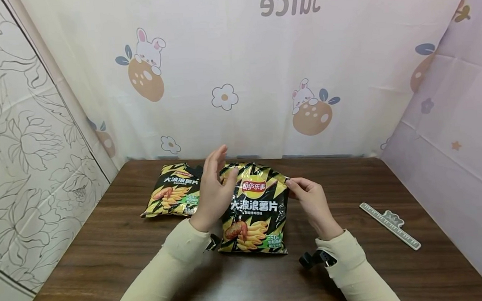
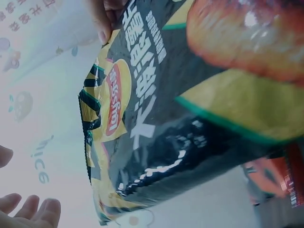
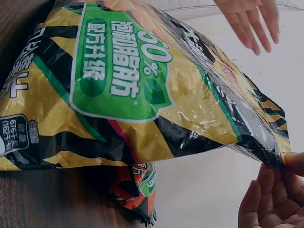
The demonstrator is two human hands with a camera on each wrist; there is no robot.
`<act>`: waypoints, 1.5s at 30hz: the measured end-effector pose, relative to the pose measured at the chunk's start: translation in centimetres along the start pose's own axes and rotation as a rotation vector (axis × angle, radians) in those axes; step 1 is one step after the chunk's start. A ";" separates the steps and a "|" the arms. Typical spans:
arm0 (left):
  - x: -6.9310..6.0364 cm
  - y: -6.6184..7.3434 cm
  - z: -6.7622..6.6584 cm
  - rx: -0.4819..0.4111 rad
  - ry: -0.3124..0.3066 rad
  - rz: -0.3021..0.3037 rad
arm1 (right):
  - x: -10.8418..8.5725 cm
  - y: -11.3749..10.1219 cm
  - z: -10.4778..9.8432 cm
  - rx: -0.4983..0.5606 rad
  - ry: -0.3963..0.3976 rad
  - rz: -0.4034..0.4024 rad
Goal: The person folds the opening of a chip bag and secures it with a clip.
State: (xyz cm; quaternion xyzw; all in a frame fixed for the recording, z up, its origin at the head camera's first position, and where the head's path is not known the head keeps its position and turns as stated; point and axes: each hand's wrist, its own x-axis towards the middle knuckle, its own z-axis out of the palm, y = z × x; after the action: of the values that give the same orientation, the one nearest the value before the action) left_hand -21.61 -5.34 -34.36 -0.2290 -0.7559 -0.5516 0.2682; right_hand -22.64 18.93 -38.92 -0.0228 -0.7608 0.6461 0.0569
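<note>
A black and yellow bag of potato chips (image 1: 255, 214) stands upright or slightly leaning on the table, its printed front facing me. My right hand (image 1: 312, 201) pinches the bag's upper right corner between thumb and finger; the right wrist view shows this hand (image 3: 278, 197) at the corner too. Raised at the bag's upper left, my left hand (image 1: 216, 189) has its fingers extended and holds nothing. In the left wrist view, the fingers of that hand (image 2: 35, 211) are apart from the bag's top edge. A second, similar chip bag (image 1: 173, 191) is behind on the left.
A pale long clip (image 1: 389, 224) with a ruler-like bar lies on the brown table (image 1: 123, 250) at right. Part of a red package (image 3: 137, 190) shows behind the bag in the right wrist view. Printed curtains (image 1: 252, 67) enclose the back and sides.
</note>
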 end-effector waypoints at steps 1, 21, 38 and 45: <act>0.3 0.1 0.1 0.029 -0.015 0.027 | 0.0 0.0 0.0 0.003 0.001 -0.001; 3.6 -0.3 2.1 0.631 -0.379 0.215 | -0.5 -0.1 0.4 0.093 -0.019 -0.004; 5.3 -0.1 3.0 0.557 -0.548 0.105 | -0.7 -0.4 0.3 0.089 -0.030 -0.030; 5.6 0.1 2.8 0.531 -0.566 0.082 | -0.4 -0.3 0.0 0.062 -0.053 -0.077</act>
State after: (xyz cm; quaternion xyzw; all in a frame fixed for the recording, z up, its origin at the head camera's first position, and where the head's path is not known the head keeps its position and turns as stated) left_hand -26.17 -2.41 -31.32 -0.3249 -0.9066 -0.2406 0.1207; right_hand -22.19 18.82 -38.69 0.0257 -0.7418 0.6672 0.0624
